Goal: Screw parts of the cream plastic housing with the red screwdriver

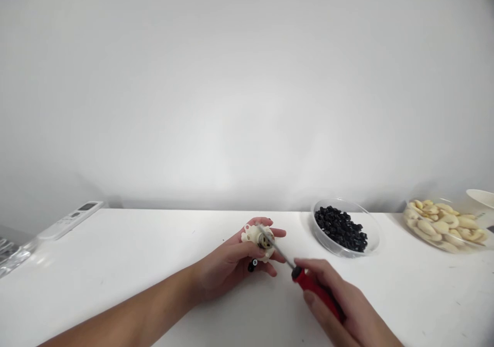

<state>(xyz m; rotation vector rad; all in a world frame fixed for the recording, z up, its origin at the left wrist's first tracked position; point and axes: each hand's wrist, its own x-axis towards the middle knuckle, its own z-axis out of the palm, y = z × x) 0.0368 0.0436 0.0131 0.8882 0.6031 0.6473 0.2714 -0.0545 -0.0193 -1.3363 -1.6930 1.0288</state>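
My left hand (227, 265) holds a small cream plastic part (258, 238) with toothed edges and a dark round centre, raised just above the white table (116, 265). A small black piece (252, 266) shows under the fingers of that hand. My right hand (347, 306) grips a screwdriver by its red handle (313, 286). The metal shaft (278, 252) slants up to the left and its tip sits at the centre of the cream part.
A clear dish of small black pieces (341, 227) stands right of my hands. Farther right is a clear dish of cream plastic parts (443, 223). A white remote control (71, 219) lies at the table's far left, by a plain wall.
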